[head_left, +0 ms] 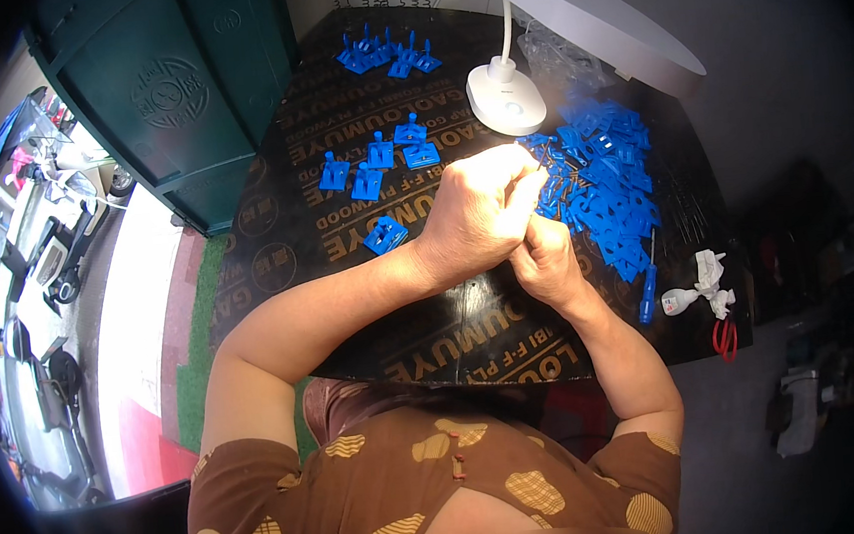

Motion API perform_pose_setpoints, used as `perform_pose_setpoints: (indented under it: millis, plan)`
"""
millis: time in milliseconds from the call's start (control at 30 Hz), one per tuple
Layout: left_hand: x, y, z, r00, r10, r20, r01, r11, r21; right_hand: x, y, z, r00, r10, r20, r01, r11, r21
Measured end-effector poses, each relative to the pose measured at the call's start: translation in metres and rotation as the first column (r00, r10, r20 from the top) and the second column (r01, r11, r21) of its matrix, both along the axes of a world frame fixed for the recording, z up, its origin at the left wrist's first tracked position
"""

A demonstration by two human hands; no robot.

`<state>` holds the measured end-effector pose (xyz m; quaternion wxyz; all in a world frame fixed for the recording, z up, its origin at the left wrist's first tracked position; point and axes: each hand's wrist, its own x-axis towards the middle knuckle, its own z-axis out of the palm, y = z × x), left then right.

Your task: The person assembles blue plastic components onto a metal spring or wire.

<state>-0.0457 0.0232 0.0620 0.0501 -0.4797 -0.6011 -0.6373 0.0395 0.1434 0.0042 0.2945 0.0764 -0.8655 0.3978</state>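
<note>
My left hand (478, 208) and my right hand (551, 257) meet over the middle of the black plywood tabletop, left above right. Both have curled fingers, and whatever they grip is hidden between them. Just right of the hands spreads a heap of flat blue plastic pieces (609, 177), mixed with small thin parts on its near-left side. To the left lie several blue plates with upright knobs, one of them a blue plate (333, 171). A single blue plate piece (384, 234) rests close to my left forearm.
A white ring-shaped lamp (598, 18) overhangs the back right, its base (506, 98) on the table. Farther back stands a cluster of blue pieces (385, 53). Along the right edge lie a blue-handled screwdriver (647, 295), a small white bottle (678, 300) and red-handled scissors (725, 339).
</note>
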Motion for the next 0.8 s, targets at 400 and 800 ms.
perform_pose_setpoints:
  millis: [400, 800]
  plan:
    - [-0.0001, -0.0005, 0.0002, 1.0, 0.002, -0.015, -0.002, 1.0, 0.008, 0.0002, -0.0007, 0.0007, 1.0, -0.001, 0.003, 0.001, 1.0, -0.015]
    - [-0.0004, 0.0004, 0.0001, 1.0, 0.004, -0.025, -0.004, 1.0, 0.006, 0.001, -0.0001, 0.0006, 1.0, -0.007, 0.027, 0.008, 1.0, -0.016]
